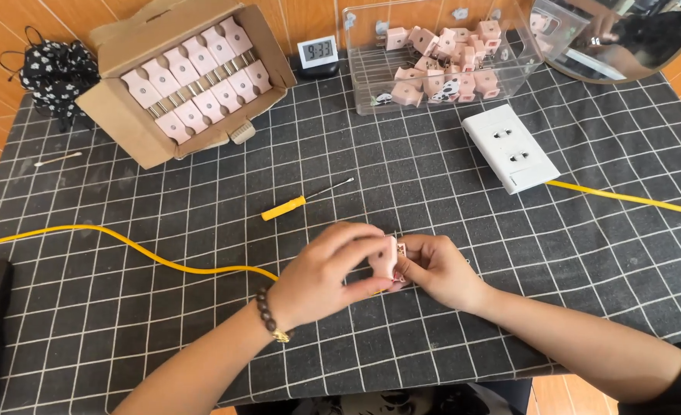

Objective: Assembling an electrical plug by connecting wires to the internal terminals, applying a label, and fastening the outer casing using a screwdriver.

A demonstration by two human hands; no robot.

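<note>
Both my hands meet at the table's front centre around a small pink plug (390, 257). My left hand (326, 273), with a bead bracelet on the wrist, pinches the plug from the left and top. My right hand (439, 270) grips it from the right side. A yellow cable (125, 244) runs from the left edge across the cloth and disappears under my left hand. A yellow-handled screwdriver (294, 204) lies just beyond my hands, apart from them.
A cardboard box (117, 107) of pink plugs sits back left, a clear bin (371, 84) of pink plugs back centre, a small digital clock (318, 52) between them. A white wall socket (509, 147) with another yellow cable (625, 198) lies right. A round mirror (625, 38) sits back right.
</note>
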